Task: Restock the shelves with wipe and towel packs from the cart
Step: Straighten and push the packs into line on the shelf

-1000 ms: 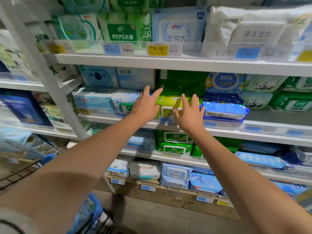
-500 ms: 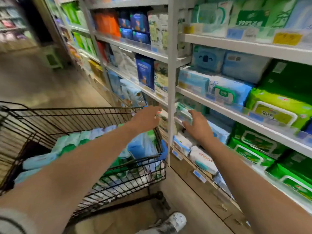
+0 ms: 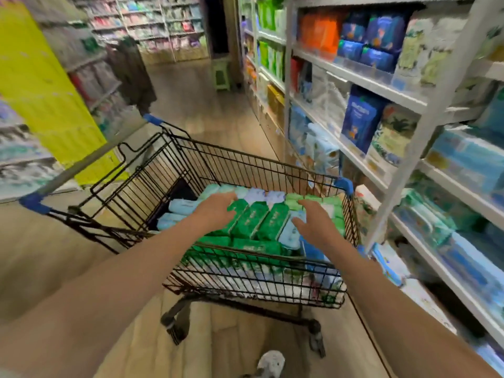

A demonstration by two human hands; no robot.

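Note:
A black wire cart (image 3: 245,165) stands in the aisle, filled with green, pale blue and white wipe packs. Both my arms reach into it. My left hand (image 3: 215,211) lies over the left end of a row of dark green packs (image 3: 259,219), fingers spread and slightly bent on top of them. My right hand (image 3: 316,222) hovers over a pale blue pack (image 3: 289,233) and the light green packs (image 3: 313,199) at the right end, fingers spread. Neither hand plainly grips a pack. The shelves (image 3: 395,96) with stocked packs run along the right.
The cart's blue-capped handle (image 3: 90,159) points away to the left. A person in a dark coat (image 3: 131,69) stands further down the aisle by the left shelving. A yellow panel (image 3: 46,91) is at left. A green stool (image 3: 221,75) sits far down. My shoe (image 3: 271,364) shows at the bottom.
My view swung left from the shelf to the cart. Both hands left the green packs on the shelf and came down over the packs in the cart.

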